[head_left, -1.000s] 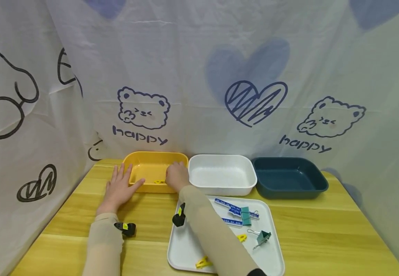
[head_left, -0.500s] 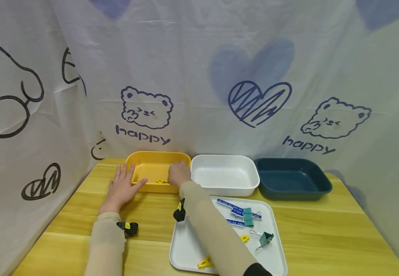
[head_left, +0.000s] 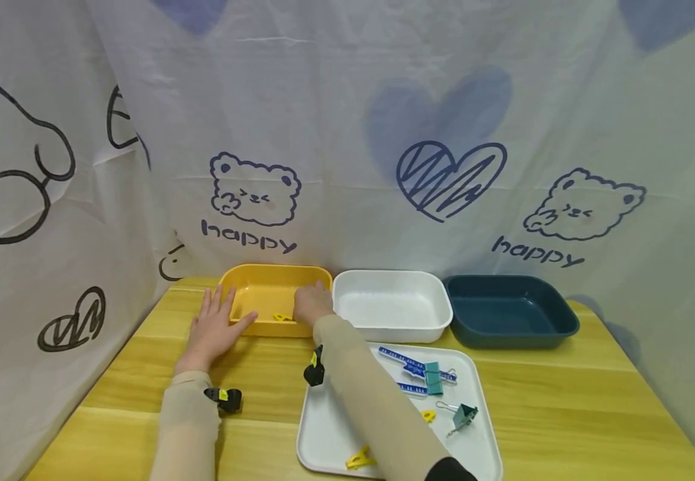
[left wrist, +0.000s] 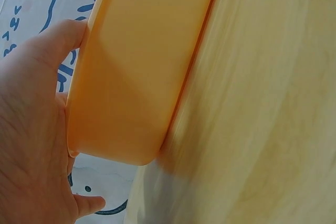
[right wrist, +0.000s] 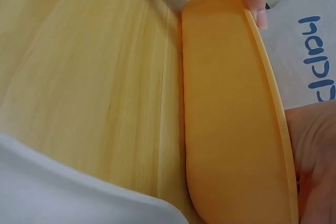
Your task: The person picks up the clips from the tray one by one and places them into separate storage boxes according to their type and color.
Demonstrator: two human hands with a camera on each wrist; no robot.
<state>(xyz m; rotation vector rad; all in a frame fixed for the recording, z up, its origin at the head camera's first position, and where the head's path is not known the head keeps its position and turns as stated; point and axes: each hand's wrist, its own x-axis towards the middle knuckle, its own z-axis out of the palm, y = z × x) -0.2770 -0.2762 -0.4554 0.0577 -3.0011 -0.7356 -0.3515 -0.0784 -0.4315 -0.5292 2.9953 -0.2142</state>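
Observation:
My left hand (head_left: 211, 337) rests with spread fingers on the left end of a yellow bin (head_left: 287, 328). In the left wrist view, the thumb (left wrist: 68, 35) lies at the bin's rim. My right hand (head_left: 313, 304) reaches down over the bin's front right rim, knuckles up. Its fingertips are hidden inside, and I cannot tell whether they hold anything. A small yellow clip (head_left: 282, 317) lies in the bin just left of that hand. The right wrist view shows the bin's outer wall (right wrist: 231, 103), with the right hand (right wrist: 315, 156) behind the rim.
A white bin (head_left: 392, 333) and a dark teal bin (head_left: 509, 339) stand right of the yellow one. The white tray (head_left: 323, 434) below holds yellow clips (head_left: 360, 458), teal binder clips (head_left: 434, 379) and blue strips with white marks (head_left: 412, 389). The right forearm crosses the tray.
The whole view has shifted slightly, moving the scene a little right in the frame. Both hands keep their places at the yellow bin, and the clip stays beside the right hand.

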